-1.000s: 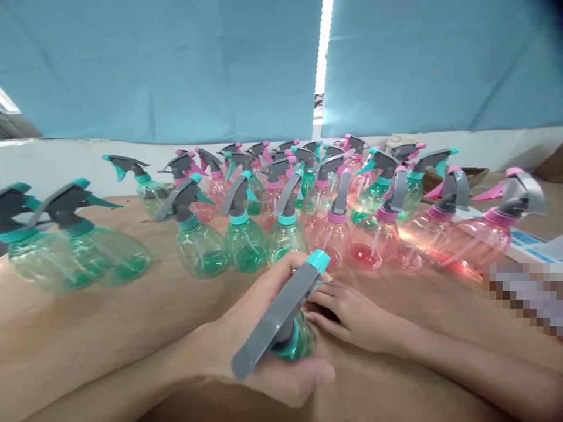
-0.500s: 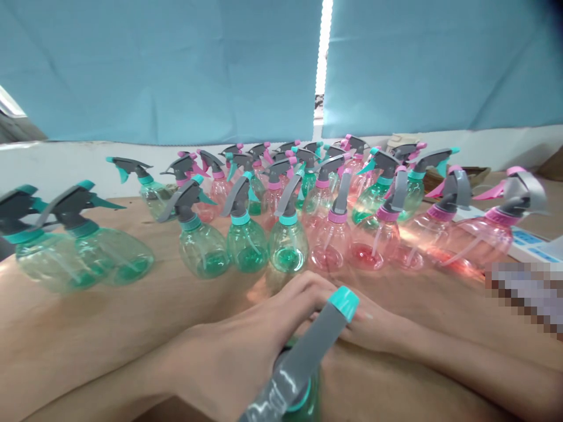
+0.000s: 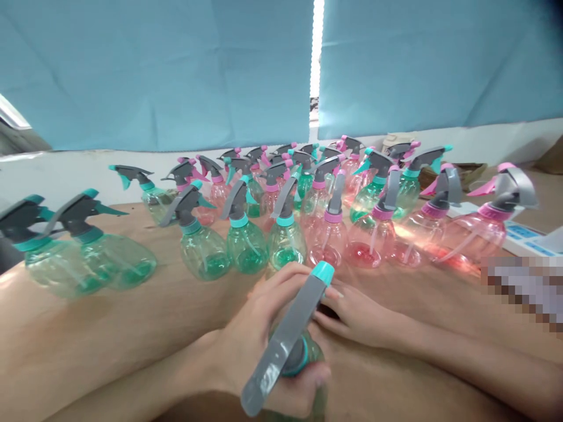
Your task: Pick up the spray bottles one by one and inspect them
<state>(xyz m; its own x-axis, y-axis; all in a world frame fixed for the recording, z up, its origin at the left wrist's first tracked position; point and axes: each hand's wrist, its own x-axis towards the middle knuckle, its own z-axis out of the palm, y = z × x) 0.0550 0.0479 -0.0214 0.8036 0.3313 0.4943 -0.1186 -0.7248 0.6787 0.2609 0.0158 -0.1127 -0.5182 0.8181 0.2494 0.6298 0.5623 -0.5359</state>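
A green spray bottle (image 3: 290,328) with a grey head and a turquoise nozzle tip stands tilted close to me at the bottom centre. My left hand (image 3: 250,351) is wrapped round it below the head, thumb on the near side and fingers on the far side. From the right, my right hand (image 3: 360,313) reaches to the front of the spray head with bent fingers, just beside the nozzle tip. The head hides the ends of those fingers and the trigger. Much of the bottle's body is covered by my left hand.
Beyond my hands stand several green spray bottles (image 3: 248,249) and pink spray bottles (image 3: 372,243), each with a little coloured liquid. Two green bottles (image 3: 118,258) stand apart at left. A blue-and-white box (image 3: 528,237) lies at right on the brown table surface (image 3: 185,316). Blue sheeting (image 3: 176,76) hangs behind.
The held spray bottle has come up and shifted left, and more of its head shows. My left thumb now shows round its near side. My right hand has stayed close to the nozzle.
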